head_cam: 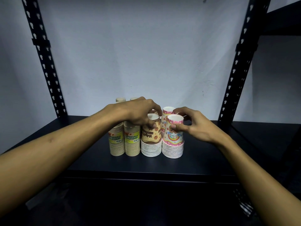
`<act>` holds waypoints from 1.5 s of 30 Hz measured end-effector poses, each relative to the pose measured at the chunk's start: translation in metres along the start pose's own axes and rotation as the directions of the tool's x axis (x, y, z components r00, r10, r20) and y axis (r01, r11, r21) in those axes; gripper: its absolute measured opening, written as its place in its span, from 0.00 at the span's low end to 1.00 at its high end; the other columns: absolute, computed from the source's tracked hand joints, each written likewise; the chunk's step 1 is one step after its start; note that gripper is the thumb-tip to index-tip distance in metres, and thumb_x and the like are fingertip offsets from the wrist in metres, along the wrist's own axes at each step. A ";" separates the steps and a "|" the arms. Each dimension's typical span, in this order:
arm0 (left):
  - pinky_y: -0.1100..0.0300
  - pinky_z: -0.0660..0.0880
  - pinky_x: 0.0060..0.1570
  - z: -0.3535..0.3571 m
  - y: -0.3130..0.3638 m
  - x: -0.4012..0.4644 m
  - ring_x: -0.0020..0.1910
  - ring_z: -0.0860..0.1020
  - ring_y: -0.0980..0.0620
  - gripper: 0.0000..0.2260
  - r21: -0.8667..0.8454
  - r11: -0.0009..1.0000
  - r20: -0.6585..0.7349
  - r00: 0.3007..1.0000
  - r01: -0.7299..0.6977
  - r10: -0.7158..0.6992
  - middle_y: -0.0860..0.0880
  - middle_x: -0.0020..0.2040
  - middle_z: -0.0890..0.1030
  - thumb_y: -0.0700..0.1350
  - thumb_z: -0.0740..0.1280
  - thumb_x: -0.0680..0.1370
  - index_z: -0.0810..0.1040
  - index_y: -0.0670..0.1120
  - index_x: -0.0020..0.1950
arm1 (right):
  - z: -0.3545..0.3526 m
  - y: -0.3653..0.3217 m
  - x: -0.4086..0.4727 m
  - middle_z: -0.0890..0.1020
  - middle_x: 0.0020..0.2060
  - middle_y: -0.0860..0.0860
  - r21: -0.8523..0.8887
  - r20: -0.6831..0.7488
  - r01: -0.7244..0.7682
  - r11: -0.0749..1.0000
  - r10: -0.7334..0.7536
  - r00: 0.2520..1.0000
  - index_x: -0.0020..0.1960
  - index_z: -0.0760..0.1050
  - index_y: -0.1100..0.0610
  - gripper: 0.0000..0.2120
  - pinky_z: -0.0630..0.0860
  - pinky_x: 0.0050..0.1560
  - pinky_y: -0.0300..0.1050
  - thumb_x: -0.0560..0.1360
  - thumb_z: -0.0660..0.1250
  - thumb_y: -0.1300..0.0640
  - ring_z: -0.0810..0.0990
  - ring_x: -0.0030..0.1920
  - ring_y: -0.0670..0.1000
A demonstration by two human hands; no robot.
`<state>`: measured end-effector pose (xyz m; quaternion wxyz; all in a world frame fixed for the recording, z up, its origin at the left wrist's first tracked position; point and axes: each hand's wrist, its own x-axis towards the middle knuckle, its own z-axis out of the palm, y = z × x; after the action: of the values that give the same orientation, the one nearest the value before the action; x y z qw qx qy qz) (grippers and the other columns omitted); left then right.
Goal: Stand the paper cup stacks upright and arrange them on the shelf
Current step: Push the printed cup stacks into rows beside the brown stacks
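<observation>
Black metal makes up the shelf (203,160), and the paper cups stand on it in a tight little group near the middle. At the front is a row of four stacks, side by side and touching. Two tan stacks (124,144) with yellow labels are on the left. Next comes a brown stack (151,141), then a pink stack (173,141) on the right end. More stacks stand behind them, partly hidden.

Every stack stands straight up, mouth down and flat bottom on top. Its long way runs from the shelf up toward the hands.

Both hands come down from above and in front. The left hand (138,111) curls over the top of the brown stack, with its fingers pinching the top cup. The right hand (193,126) pinches the top cup of the pink stack, thumb in front and fingers behind. Each hand is right on its own stack, so neither has to reach across.

My guess is the job is almost done. A small push to line up the row may be all that is left.
</observation>
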<state>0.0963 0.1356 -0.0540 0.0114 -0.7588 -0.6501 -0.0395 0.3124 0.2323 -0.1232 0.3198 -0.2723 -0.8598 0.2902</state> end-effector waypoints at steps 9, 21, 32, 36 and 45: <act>0.52 0.74 0.60 -0.002 0.002 0.002 0.64 0.76 0.47 0.23 0.010 1.000 0.004 1.000 0.011 -0.011 0.48 0.66 0.80 0.53 0.75 0.74 0.76 0.57 0.68 | 0.000 0.002 0.000 0.83 0.56 0.46 0.000 0.007 0.010 1.000 -0.010 1.000 0.65 0.76 0.53 0.23 0.81 0.59 0.47 0.72 0.77 0.52 0.83 0.56 0.45; 0.49 0.75 0.61 -0.003 0.002 0.001 0.63 0.77 0.46 0.23 0.022 1.000 0.026 0.999 0.018 -0.018 0.49 0.66 0.80 0.53 0.75 0.74 0.75 0.57 0.68 | 0.002 0.005 -0.001 0.83 0.56 0.48 0.006 -0.004 -0.001 1.000 0.001 1.000 0.65 0.76 0.54 0.24 0.81 0.59 0.53 0.71 0.78 0.52 0.83 0.56 0.46; 0.48 0.67 0.70 0.006 -0.013 -0.017 0.73 0.67 0.48 0.31 -0.075 0.994 -0.295 0.954 -0.085 0.059 0.50 0.73 0.71 0.64 0.70 0.74 0.67 0.57 0.74 | 0.010 0.008 -0.014 0.83 0.57 0.45 0.218 -0.130 -0.080 0.973 0.110 0.985 0.67 0.75 0.53 0.28 0.79 0.59 0.41 0.72 0.71 0.41 0.82 0.57 0.41; 0.60 0.61 0.67 0.004 -0.039 -0.045 0.73 0.65 0.52 0.28 -0.290 0.956 -0.637 0.755 -0.048 -0.156 0.52 0.74 0.70 0.65 0.64 0.77 0.69 0.53 0.74 | 0.026 0.030 -0.021 0.82 0.62 0.51 0.389 -0.305 -0.159 0.907 0.290 0.907 0.68 0.76 0.56 0.32 0.77 0.65 0.52 0.75 0.62 0.34 0.80 0.63 0.49; 0.47 0.59 0.77 0.075 -0.118 -0.046 0.76 0.67 0.49 0.33 -0.994 0.015 -0.089 0.703 -0.111 -0.706 0.46 0.77 0.69 0.66 0.51 0.82 0.68 0.45 0.77 | 0.064 0.045 -0.008 0.74 0.73 0.54 0.716 -0.185 -0.270 0.643 0.548 0.816 0.76 0.68 0.58 0.36 0.63 0.77 0.57 0.81 0.48 0.33 0.72 0.73 0.52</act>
<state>-0.0237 0.1132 -0.1364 -0.3041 -0.3320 -0.5634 -0.6927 0.2848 0.2370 -0.1969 0.4814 -0.3839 -0.5324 0.5809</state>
